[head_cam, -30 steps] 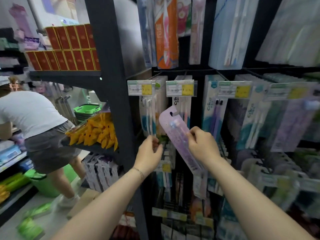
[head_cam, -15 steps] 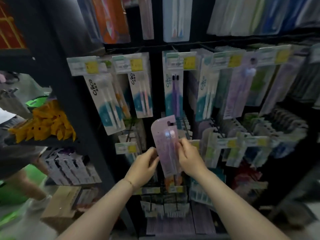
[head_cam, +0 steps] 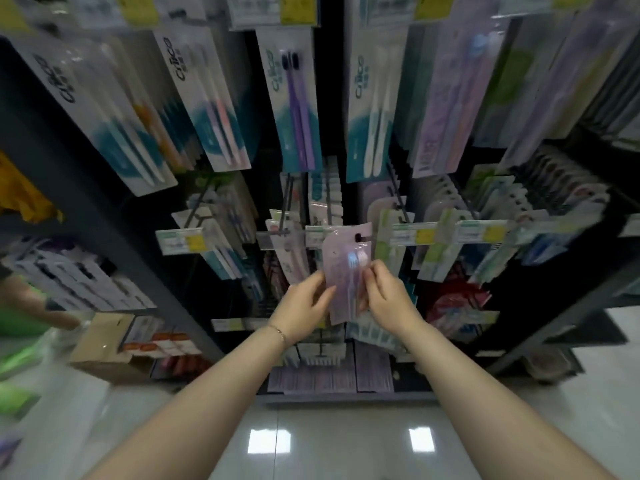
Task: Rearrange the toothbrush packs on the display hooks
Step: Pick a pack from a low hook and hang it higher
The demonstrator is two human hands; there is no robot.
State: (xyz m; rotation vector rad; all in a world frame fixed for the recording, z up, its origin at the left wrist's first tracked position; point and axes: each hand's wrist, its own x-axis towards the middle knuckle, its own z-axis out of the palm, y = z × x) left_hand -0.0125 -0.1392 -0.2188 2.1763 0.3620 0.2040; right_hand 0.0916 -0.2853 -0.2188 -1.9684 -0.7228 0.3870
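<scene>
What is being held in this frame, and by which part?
One lilac toothbrush pack, held in both hands: the left hand grips its left edge and the right hand pinches its right edge, around the pack's middle.

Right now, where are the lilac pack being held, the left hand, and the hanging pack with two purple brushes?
lilac pack [head_cam: 346,282], head view, middle of its front.
left hand [head_cam: 304,306], head view, back of the hand.
purple-brush pack [head_cam: 295,105], head view, on the brush handles.
</scene>
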